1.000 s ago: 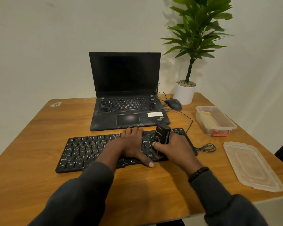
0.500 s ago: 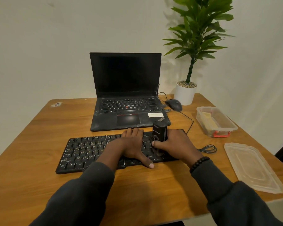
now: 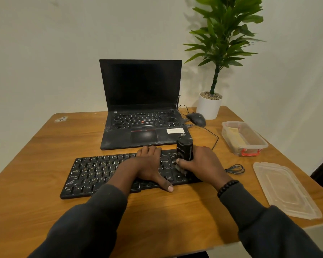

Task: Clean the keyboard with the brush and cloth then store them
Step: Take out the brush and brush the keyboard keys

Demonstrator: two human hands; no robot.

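Note:
A black keyboard (image 3: 93, 174) lies on the wooden table in front of me. My left hand (image 3: 149, 166) rests flat on its middle keys, fingers straight and thumb stretched toward the near edge. My right hand (image 3: 203, 164) grips a black brush (image 3: 184, 148) upright over the keyboard's right part, its bristle end down on the keys. A clear plastic box (image 3: 257, 142) with a red clasp stands at the right and holds a yellowish cloth (image 3: 234, 135). Its clear lid (image 3: 283, 189) lies loose on the table nearer to me.
An open black laptop (image 3: 142, 116) stands behind the keyboard. A black mouse (image 3: 197, 119) and a white potted plant (image 3: 209, 107) are at the back right. A coiled black cable (image 3: 235, 169) lies right of the keyboard. The table's edge runs close to the lid.
My right hand has slid the brush to the left over the keyboard's right keys. My left hand has stayed flat in the same place.

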